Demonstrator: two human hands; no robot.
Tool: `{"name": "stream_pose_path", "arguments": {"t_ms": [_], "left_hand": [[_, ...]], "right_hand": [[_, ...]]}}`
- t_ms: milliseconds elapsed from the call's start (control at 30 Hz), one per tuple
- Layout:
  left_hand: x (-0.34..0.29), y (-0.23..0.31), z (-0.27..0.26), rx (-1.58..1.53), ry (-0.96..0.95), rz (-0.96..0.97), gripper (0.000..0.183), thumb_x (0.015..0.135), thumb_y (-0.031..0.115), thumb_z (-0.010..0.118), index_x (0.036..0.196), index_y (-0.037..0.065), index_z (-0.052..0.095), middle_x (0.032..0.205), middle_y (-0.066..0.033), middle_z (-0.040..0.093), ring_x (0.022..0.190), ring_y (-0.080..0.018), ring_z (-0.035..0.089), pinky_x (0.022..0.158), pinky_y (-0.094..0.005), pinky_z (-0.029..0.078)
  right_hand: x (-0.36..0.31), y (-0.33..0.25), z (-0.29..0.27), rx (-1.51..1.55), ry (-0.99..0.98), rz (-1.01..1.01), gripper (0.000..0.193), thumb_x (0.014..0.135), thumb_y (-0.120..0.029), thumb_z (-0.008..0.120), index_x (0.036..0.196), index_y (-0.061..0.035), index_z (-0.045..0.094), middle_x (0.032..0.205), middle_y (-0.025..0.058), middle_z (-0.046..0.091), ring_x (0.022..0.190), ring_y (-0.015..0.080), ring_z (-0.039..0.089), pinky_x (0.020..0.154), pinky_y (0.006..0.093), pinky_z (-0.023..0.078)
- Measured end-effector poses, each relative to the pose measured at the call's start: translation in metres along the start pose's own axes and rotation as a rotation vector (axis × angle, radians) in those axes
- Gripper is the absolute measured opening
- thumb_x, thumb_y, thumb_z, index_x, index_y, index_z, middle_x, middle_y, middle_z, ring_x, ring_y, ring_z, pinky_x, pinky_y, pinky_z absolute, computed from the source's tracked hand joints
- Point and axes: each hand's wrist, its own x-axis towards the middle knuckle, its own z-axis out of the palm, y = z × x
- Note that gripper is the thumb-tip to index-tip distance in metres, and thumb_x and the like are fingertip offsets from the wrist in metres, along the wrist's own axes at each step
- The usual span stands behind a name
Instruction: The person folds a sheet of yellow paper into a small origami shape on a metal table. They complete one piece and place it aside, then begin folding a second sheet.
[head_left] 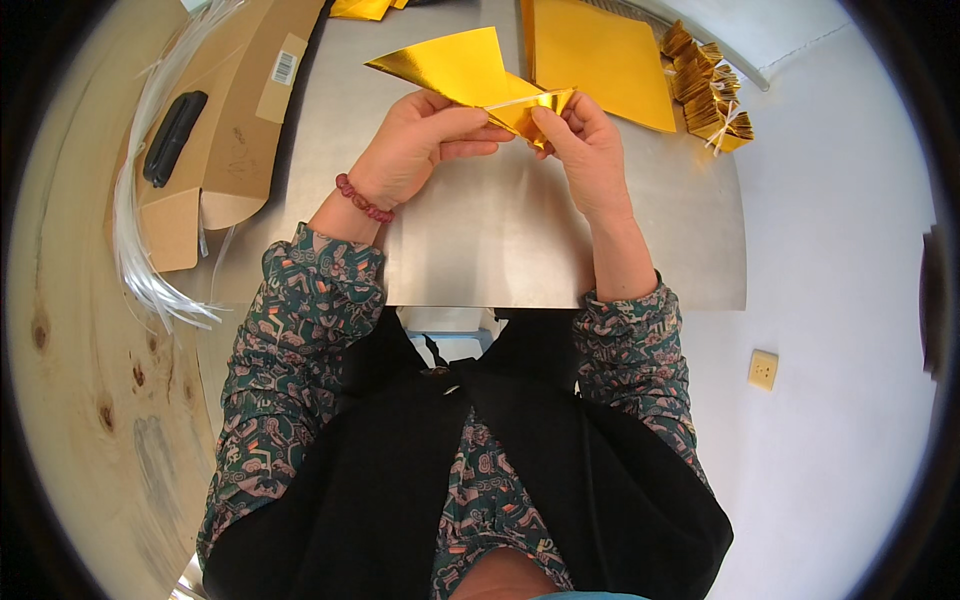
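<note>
The left hand point(408, 142) and right hand point(588, 150) pinch a partly folded gold foil sheet point(452, 66) above the metal table point(480, 225), a white strip point(515, 101) across it (knotted or not, unclear). Pleated, tied gold bundles point(706, 92) at right look finished; the flat gold stack point(600, 60) looks unworked.

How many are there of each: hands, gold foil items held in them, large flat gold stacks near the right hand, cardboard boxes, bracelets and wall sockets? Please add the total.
Left hand and right hand: 2
Held gold foil item: 1
Large flat gold stack: 1
Cardboard box: 1
Bracelet: 1
Wall socket: 1
Total: 7
</note>
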Motion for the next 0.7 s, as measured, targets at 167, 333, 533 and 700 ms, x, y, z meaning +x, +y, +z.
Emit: {"name": "stream_pose_path", "arguments": {"t_ms": [167,333,533,700], "left_hand": [[0.0014,-0.0033,0.0014,0.128,0.095,-0.008,0.037,0.103,0.019,0.068,0.132,-0.002,0.063,0.12,-0.0152,0.073,0.103,-0.0228,0.076,0.086,-0.0288,0.064],[0.0022,-0.0048,-0.0003,0.12,0.093,-0.007,0.035,0.102,0.018,0.07,0.128,-0.005,0.064,0.116,-0.0143,0.074,0.099,-0.0214,0.077,0.085,-0.0278,0.064],[0.0036,-0.0032,0.0002,0.118,0.135,-0.004,0.031,0.103,0.016,0.067,0.124,-0.007,0.065,0.115,-0.0147,0.074,0.1,-0.0202,0.076,0.087,-0.0271,0.063],[0.0029,-0.0025,0.0007,0.14,0.133,0.021,0.029,0.104,0.016,0.065,0.123,-0.006,0.066,0.114,-0.0139,0.074,0.101,-0.0197,0.076,0.088,-0.0277,0.062]], "right_hand": [[-0.0002,0.0008,0.0013,-0.03,0.004,-0.01,0.014,0.1,-0.016,0.071,0.106,-0.0042,0.065,0.094,0.0005,0.071,0.08,0.0053,0.063,0.065,0.0224,0.051],[0.0009,0.0009,0.0018,-0.029,-0.003,-0.005,0.017,0.1,-0.016,0.072,0.11,-0.0036,0.066,0.095,0.0016,0.072,0.08,0.006,0.064,0.065,0.0225,0.051],[-0.0028,-0.0022,0.0034,0.07,0.016,0.05,0.024,0.1,-0.018,0.073,0.115,-0.0016,0.066,0.096,0.0036,0.072,0.08,0.0085,0.067,0.068,0.0233,0.055],[-0.0043,-0.003,0.0022,0.054,-0.014,0.068,0.024,0.102,-0.021,0.071,0.116,-0.0021,0.066,0.095,0.0026,0.071,0.078,0.0094,0.068,0.071,0.0245,0.054]]}}
